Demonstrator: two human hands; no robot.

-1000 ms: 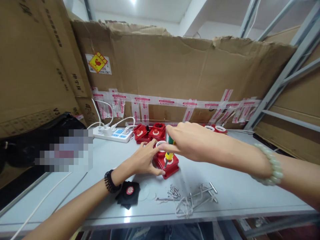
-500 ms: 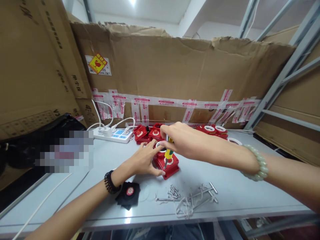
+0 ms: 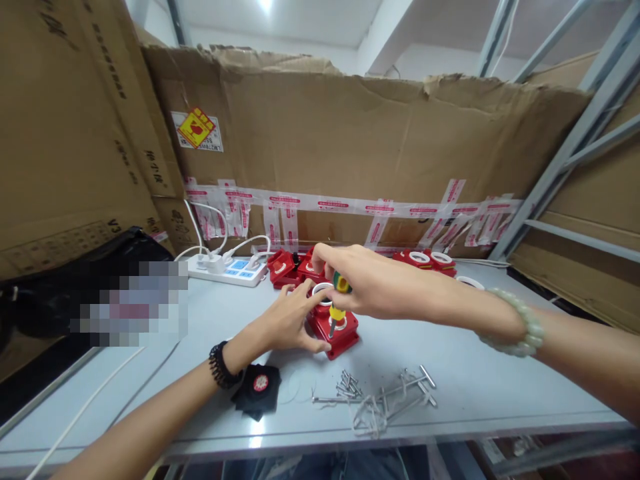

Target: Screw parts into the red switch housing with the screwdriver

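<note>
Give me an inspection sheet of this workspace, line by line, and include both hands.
Surface: pale, glossy table, reflecting light near its front edge.
Work things: screwdriver pointing tip-down at the top of a red box; more red boxes farther back.
Clutter: loose screws, metal rods among pale strands, black sheets with a red emblem.
Left hand: around the red box's left side, thumb by its near edge.
Right hand: gripping the screwdriver's handle.
Cables: white cords plugged into a power strip, back left.
Surroundings: taped cardboard behind; metal shelf frame at right.
</note>
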